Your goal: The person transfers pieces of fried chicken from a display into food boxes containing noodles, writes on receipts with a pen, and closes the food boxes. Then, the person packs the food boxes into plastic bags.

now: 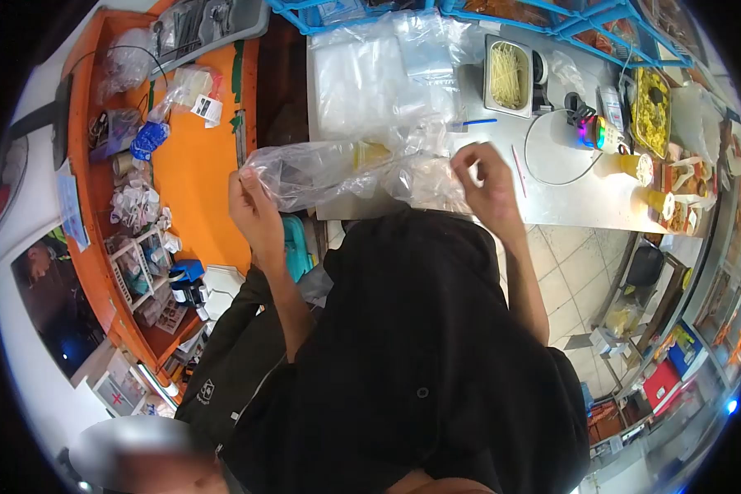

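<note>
A clear plastic bag (317,174) stretches crumpled across the front of the steel counter, between my two hands. My left hand (258,216) grips its left end, thumb and fingers closed on the film. Something yellow (372,155) shows through the plastic near the middle; its shape is blurred by the film. At the bag's right end, my right hand (490,188) has its fingers curled in a pinch at the edge of the plastic. A stack of flat clear bags (354,78) lies just behind.
A metal tray of thin sticks (508,76) stands at the back beside a blue pen (479,122). Rightward are a lit device (597,134), yellow cups (636,168) and a tray of yellow food (652,111). An orange shelf unit (198,165) borders the left; another person stands at lower left.
</note>
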Tool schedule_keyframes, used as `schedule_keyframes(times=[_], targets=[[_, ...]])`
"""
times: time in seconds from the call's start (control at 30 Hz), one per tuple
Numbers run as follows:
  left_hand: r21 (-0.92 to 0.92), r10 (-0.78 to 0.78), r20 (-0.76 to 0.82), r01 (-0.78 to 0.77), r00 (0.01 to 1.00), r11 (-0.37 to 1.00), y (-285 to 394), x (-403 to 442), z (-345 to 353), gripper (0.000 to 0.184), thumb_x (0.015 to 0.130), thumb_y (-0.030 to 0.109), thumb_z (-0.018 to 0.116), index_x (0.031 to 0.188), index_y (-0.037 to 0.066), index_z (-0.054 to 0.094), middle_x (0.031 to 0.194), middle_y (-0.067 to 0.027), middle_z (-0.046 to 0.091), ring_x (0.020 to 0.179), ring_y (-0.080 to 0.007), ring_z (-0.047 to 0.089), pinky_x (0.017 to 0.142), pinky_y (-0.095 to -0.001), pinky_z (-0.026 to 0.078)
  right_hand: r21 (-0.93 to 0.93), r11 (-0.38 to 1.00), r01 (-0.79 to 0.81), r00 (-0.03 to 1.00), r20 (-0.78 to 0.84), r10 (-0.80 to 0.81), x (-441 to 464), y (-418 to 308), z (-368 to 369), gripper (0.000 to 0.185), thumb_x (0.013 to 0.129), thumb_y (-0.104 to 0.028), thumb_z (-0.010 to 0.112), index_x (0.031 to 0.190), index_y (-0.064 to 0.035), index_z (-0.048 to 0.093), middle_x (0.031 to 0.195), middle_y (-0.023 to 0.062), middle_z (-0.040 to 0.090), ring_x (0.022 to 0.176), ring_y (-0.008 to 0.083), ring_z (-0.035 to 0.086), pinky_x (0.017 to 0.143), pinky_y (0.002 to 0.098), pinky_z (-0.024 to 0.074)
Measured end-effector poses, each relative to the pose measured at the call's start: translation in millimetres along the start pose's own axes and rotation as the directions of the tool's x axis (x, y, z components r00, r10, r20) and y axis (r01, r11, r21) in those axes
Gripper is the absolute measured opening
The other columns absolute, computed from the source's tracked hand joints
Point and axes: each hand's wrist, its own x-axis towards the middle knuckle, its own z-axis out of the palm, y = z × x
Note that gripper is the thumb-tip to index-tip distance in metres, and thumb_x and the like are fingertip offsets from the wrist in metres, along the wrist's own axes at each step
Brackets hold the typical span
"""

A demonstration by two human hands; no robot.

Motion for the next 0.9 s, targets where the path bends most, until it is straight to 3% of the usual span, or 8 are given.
schedule_keyframes(times=[0.1,0.2,0.3,0.4,0.5,0.6,0.77,0.9], targets=[[-0.048,0.022,0.037,-0.020,0.999,0.999,0,3,1,0.032,0.103,0.027,0.049,0.083,0.002,0.053,0.064,0.0054,0.040,0.057,-0.0028,0.037,0.049,-0.0200,0.028,-0.044,0.955,-0.294,0.956,-0.009,0.293,23,-12,2,0.027,0.083,-0.021,0.075,0.091,-0.0004,0.061,0.083,0.0113,0.063,0.070,0.0236,0.059,0.062,0.0344,0.0469],[0.093,0.095,0.070,-0.102,0.993,0.990,-10,4,0,0.033,0.103,0.026,0.050,0.080,0.002,0.055,0.066,0.0045,0.044,0.058,-0.0041,0.040,0.052,-0.0212,0.032,0.001,1.000,-0.026,0.995,0.095,0.026,42,30,59,0.030,0.082,-0.024,0.075,0.092,-0.0005,0.060,0.084,0.0107,0.064,0.067,0.0219,0.058,0.059,0.0347,0.0462],[0.399,0.336,-0.046,-0.291,0.941,0.869,-9,5,-22,0.033,0.102,0.026,0.051,0.080,0.002,0.058,0.072,0.0022,0.051,0.064,-0.0057,0.045,0.058,-0.0234,0.038,0.102,0.994,-0.034,0.978,0.210,0.012,51,18,51,0.023,0.080,-0.016,0.076,0.091,-0.0037,0.060,0.079,0.0081,0.061,0.066,0.0191,0.056,0.059,0.0335,0.0456],[-0.017,-0.153,0.063,0.154,0.986,0.988,9,6,-63,0.031,0.100,0.024,0.054,0.083,-0.001,0.061,0.078,-0.0013,0.058,0.070,-0.0089,0.050,0.063,-0.0264,0.041,0.260,0.923,0.282,0.959,-0.057,-0.277,56,-17,7,0.020,0.076,0.000,0.073,0.087,-0.0095,0.060,0.091,0.0068,0.059,0.086,0.0227,0.060,0.085,0.0348,0.0435],[-0.381,0.003,-0.055,-0.024,0.998,0.924,59,-3,-47,0.028,0.099,0.024,0.056,0.087,-0.001,0.061,0.087,-0.0047,0.061,0.081,-0.0120,0.057,0.072,-0.0257,0.046,0.618,0.689,0.377,0.921,-0.173,-0.349,56,-63,-9,0.012,0.083,-0.002,0.065,0.091,-0.0094,0.059,0.108,0.0170,0.063,0.103,0.0317,0.061,0.106,0.0442,0.0319],[-0.524,0.234,-0.064,-0.232,0.970,0.820,83,-9,-51,0.042,0.092,0.031,0.065,0.116,-0.003,0.056,0.114,-0.0143,0.060,0.112,-0.0244,0.057,0.097,-0.0392,0.048,0.834,0.432,0.344,0.918,-0.203,-0.340,45,-74,-26,0.009,0.093,-0.013,0.052,0.100,-0.0089,0.056,0.119,0.0250,0.061,0.108,0.0361,0.062,0.114,0.0516,0.0240],[-0.583,0.723,-0.047,-0.607,0.689,0.540,152,-27,22,0.083,0.080,0.030,0.079,0.140,-0.001,0.031,0.142,-0.0186,0.033,0.119,-0.0329,0.050,0.097,-0.0405,0.046,0.838,0.268,0.475,0.831,-0.327,-0.450,14,-113,-93,0.052,0.103,-0.051,0.021,0.134,-0.0173,0.046,0.070,-0.0005,0.047,0.056,0.0163,0.051,0.084,0.0474,0.0429],[-0.582,0.699,0.073,-0.539,0.711,0.609,181,-65,90,0.101,0.075,0.024,0.083,0.147,0.005,0.016,0.134,-0.0209,0.037,0.111,-0.0298,0.053,0.091,-0.0377,0.048,0.865,0.180,0.468,0.811,-0.340,-0.476,-15,-94,-156,0.049,0.104,-0.049,0.023,0.138,-0.0189,0.040,0.070,-0.0022,0.042,0.050,0.0102,0.036,0.060,0.0323,0.0364]])
